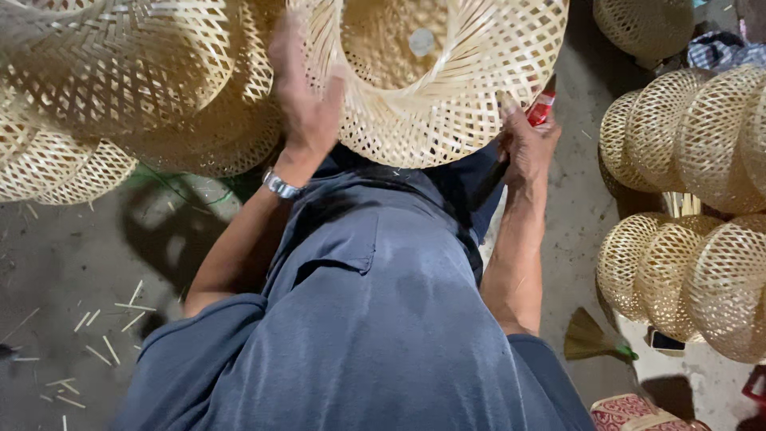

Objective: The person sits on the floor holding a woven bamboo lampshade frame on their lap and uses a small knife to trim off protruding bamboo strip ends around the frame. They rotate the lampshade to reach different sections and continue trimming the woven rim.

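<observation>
Cloth nearest the lens: grey-blue shirt [375, 319] with a chest pocket fills the lower middle of the frame, both forearms running up from it.
Floor, lower left: bare concrete floor [72, 263] strewn with pale bamboo offcuts [104, 335].
Lower right: a small green-handled brush [590, 339] lies on the ground beside a patterned red cushion [630, 411].
Left hand: the left hand [307, 96], a metal wristwatch [279, 185] below it, lies flat against the woven wall of the basket at upper centre, fingers spread and blurred; it presses rather than clasps.
Right hand: the right hand [527, 144] is clenched round a red-handled tool [542, 108] at the basket's lower right edge; the working end is hidden, so its kind cannot be told.
Basket in hand: the bamboo basket [447, 88] sits at top centre, mouth toward the camera, an open hexagonal weave of pale yellow strips with a denser band at the rim and a small round disc at its bottom.
Risk: I judge that the tool could slip and nick the thin rim strips or the steadying fingers, since only a flat palm braces the basket.
Farther off: more finished baskets [120, 80] are heaped at upper left, and domed ones [694, 207] are stacked along the right edge.
</observation>
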Motion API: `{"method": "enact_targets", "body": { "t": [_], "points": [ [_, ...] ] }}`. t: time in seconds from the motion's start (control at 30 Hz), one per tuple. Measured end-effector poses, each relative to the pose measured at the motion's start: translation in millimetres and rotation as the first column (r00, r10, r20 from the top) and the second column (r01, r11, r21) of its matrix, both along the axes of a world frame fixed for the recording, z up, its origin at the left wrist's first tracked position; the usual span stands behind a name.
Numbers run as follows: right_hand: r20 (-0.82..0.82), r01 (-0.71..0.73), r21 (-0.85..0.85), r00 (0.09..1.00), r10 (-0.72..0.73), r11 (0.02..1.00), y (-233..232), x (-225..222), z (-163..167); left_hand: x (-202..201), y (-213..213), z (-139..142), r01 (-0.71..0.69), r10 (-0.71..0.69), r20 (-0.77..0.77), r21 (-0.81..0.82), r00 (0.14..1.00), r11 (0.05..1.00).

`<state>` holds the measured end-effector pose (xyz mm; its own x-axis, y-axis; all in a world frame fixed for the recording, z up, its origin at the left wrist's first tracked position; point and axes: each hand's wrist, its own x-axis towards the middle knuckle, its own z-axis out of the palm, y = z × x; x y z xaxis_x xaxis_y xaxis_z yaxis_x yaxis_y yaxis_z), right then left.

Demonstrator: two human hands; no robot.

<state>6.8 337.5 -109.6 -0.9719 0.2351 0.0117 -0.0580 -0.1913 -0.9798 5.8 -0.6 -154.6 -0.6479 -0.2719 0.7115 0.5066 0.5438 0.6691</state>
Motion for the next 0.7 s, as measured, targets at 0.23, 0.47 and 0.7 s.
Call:
{"method": "enact_targets", "body": {
  "t": [0.23,0.47,0.7],
  "points": [
    [-0.074,-0.091,0.078,0.993,0.097,0.993,2.0,2.5,0.5,-60.8,65.1,55.8,0.609,-0.705,0.396,0.358,0.588,0.708],
    [-0.035,0.08,0.42,0.997,-0.072,0.904,6.8,16.0,40.4,-47.6,104.4,120.4,0.82,-0.936,-0.114,0.525,0.332,0.227],
    [-0.273,0.187,0.843,0.957,0.102,0.505,-2.9,70.9,81.8,-9.0,110.6,169.2,0.652,-0.764,0.151,0.435,0.628,0.622]
  ]
}}
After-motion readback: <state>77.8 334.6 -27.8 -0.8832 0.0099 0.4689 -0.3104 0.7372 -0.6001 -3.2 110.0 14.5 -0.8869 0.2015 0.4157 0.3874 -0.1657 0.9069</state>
